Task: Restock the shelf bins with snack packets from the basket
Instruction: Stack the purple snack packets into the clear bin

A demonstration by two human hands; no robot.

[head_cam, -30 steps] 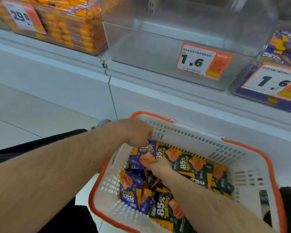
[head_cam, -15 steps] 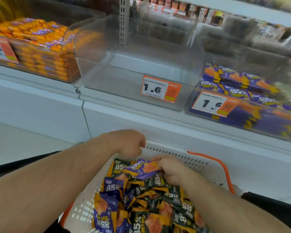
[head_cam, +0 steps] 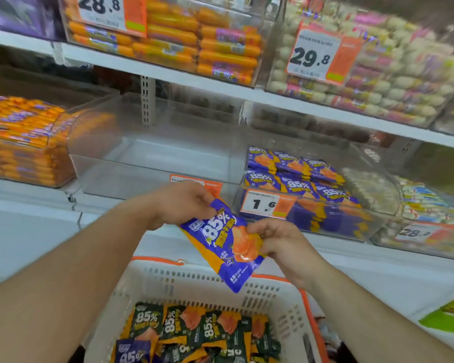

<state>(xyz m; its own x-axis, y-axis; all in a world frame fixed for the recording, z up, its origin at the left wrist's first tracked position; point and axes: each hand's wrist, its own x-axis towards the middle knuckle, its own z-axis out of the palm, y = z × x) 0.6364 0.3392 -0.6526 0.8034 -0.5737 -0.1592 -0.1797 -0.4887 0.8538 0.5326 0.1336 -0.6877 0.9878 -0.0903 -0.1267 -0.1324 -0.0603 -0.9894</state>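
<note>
shelves of clear bins fill the far side, some packed with orange sausage sticks (head_cam: 19,137), one bin of purple packets (head_cam: 299,179) to the right, and an empty clear bin (head_cam: 152,158) straight ahead. near the camera sits a white basket (head_cam: 194,281) with dark green and purple snack packets. both hands hold one purple packet (head_cam: 220,244) in the air between basket and shelf — the left hand (head_cam: 178,203) pinches its top corner, the right hand (head_cam: 278,244) curls its fingers round the right edge. the likely slip is sorting: the empty bin is closest, yet the matching purple stock lies to the right, so a hasty drop would mix flavours. the packet looks slick, held only at its edges — loosening one hand early could let it fall back or onto the floor.
</note>
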